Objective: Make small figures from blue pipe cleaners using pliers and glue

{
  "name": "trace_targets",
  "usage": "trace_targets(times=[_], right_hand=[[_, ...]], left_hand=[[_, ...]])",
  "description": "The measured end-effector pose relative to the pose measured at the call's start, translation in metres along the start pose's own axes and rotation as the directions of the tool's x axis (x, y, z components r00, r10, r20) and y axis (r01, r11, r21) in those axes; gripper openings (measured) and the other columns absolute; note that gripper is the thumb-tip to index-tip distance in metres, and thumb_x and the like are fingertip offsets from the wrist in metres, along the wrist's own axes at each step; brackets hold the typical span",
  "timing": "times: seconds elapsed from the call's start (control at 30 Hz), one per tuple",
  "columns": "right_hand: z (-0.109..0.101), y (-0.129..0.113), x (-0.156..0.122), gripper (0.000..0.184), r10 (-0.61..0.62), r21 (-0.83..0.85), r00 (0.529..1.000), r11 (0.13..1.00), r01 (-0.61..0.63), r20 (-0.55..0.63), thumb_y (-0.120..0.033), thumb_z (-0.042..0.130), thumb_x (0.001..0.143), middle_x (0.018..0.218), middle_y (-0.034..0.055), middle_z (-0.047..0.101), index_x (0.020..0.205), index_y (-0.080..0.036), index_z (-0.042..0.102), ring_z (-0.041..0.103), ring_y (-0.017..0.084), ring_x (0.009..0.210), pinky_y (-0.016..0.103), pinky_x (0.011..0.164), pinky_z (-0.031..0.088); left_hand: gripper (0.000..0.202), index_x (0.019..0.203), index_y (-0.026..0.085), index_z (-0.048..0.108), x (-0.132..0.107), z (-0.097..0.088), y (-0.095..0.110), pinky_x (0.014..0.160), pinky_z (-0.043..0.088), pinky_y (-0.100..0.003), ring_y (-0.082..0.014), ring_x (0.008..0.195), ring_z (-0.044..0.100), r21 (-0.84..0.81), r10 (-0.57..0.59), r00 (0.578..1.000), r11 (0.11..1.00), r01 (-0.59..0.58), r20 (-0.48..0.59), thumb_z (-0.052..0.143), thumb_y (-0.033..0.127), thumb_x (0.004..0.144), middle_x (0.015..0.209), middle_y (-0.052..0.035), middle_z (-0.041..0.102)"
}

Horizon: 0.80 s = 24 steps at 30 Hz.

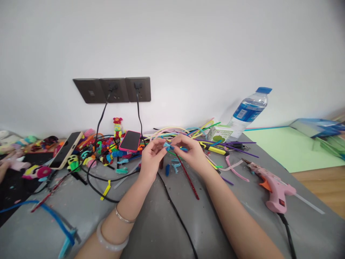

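Above the middle of the grey table, my left hand [154, 155] and my right hand [189, 151] meet fingertip to fingertip. Between them is a small light blue fuzzy pipe cleaner piece [166, 145], pinched from both sides. A darker blue bit shows at my right fingertips; whether it is part of the same piece I cannot tell. Below the hands, a red glittery pipe cleaner [188, 178] slants down to the right; its upper end is hidden near my right hand. Close by lie a short dark blue piece [167, 170] and a light blue bent piece [176, 167].
A pink glue gun [277, 192] lies at right with its cord. Behind it lean a water bottle [246, 113] and a small box [219, 133]. Pipe cleaners [185, 131] pile by the wall. Phones [130, 140], fuzzy figures [72, 162] and black cables [176, 212] crowd the left.
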State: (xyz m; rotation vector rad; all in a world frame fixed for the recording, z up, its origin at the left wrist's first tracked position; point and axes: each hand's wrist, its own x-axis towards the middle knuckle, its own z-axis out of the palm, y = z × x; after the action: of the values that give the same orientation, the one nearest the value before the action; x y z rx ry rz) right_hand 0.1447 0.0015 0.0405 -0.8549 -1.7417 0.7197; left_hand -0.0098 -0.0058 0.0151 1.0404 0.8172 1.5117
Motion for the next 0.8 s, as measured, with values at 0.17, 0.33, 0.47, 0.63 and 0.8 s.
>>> trace_targets(times=[0.17,0.33,0.47,0.63,0.8], right_hand=[[0.001,0.006,0.002,0.022,0.211,0.303,0.976,0.935,-0.185,-0.053,-0.039,0.069,0.080,0.078,0.0024,0.063,0.081,-0.020,0.059,0.060,0.015,0.072,0.030,0.070,0.051],[0.005,0.006,0.002,0.028,0.246,0.360,0.965,0.912,-0.198,-0.093,-0.044,0.073,0.077,0.077,0.0014,0.061,0.080,-0.020,0.060,0.058,0.015,0.073,0.028,0.069,0.049],[0.009,0.004,0.000,0.025,0.225,0.303,0.969,0.935,-0.184,-0.103,-0.043,0.072,0.079,0.077,0.0020,0.060,0.080,-0.020,0.061,0.056,0.016,0.072,0.029,0.066,0.047],[0.011,0.008,-0.001,0.021,0.186,0.230,0.979,0.960,-0.163,-0.083,-0.038,0.068,0.082,0.081,0.0026,0.060,0.080,-0.018,0.063,0.055,0.014,0.070,0.027,0.063,0.044],[0.010,0.008,0.000,0.026,0.251,0.268,0.968,0.932,-0.242,0.001,-0.042,0.069,0.079,0.074,0.0014,0.061,0.077,-0.018,0.061,0.054,0.014,0.066,0.027,0.063,0.044]], left_hand=[[0.034,0.096,0.019,0.069,0.004,-0.001,0.003,0.090,0.052,-0.029,-0.0165,0.099,0.066,-0.117,-0.071,0.996,0.991,0.063,-0.061,0.083,0.023,0.065,0.101,-0.0046,0.071],[0.036,0.094,0.020,0.069,0.006,0.000,0.008,0.086,0.053,-0.028,-0.0158,0.095,0.067,-0.197,-0.116,0.993,0.974,0.108,-0.028,0.086,0.024,0.061,0.098,-0.0032,0.072],[0.033,0.093,0.019,0.070,0.005,0.001,0.008,0.089,0.052,-0.029,-0.0166,0.098,0.067,-0.177,-0.119,0.993,0.977,0.117,0.000,0.085,0.024,0.063,0.097,-0.0041,0.073],[0.032,0.091,0.018,0.071,0.004,0.001,0.005,0.088,0.052,-0.029,-0.0173,0.095,0.067,-0.147,-0.124,0.992,0.981,0.123,0.003,0.084,0.024,0.063,0.096,-0.0049,0.074],[0.031,0.089,0.018,0.071,0.003,0.001,0.004,0.080,0.054,-0.026,-0.0162,0.090,0.068,-0.144,-0.141,0.990,0.980,0.137,-0.017,0.085,0.025,0.063,0.092,-0.0045,0.074]])
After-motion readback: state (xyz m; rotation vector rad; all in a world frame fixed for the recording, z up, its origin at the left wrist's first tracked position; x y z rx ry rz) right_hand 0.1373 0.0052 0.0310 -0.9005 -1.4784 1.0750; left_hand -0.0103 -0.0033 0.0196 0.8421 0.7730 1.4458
